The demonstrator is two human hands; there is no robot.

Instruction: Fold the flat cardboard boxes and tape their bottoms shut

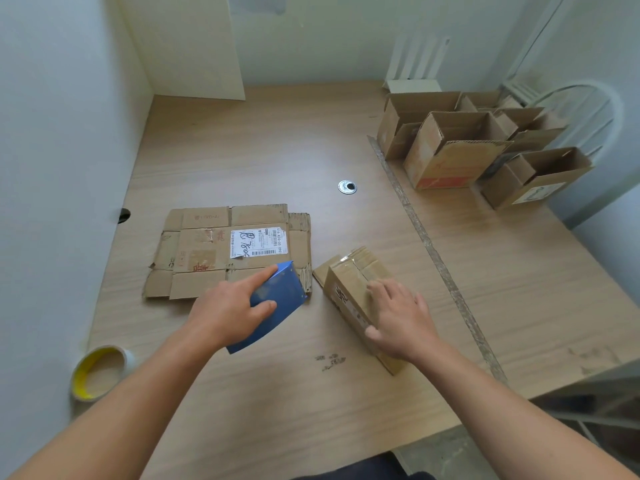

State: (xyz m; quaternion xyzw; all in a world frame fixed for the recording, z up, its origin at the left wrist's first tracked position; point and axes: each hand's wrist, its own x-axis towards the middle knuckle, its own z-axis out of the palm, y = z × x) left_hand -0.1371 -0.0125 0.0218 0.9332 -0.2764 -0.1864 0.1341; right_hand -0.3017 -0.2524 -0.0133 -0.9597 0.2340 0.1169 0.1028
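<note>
Two-handed at the table (277, 150): gripping a blue scraper (278, 301) in the left hand (227, 315), over the near edge of the flat cardboard (207, 252); pressing the right hand (403, 322), fingers spread flat, on the taped bottom of the small box (353, 282), just right of that cardboard, with a tape roll (100, 372) lying near-left.

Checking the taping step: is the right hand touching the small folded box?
Touching. The head view shows the right hand lying on the small box, fingers spread over its taped top and thumb against its near side.
</note>
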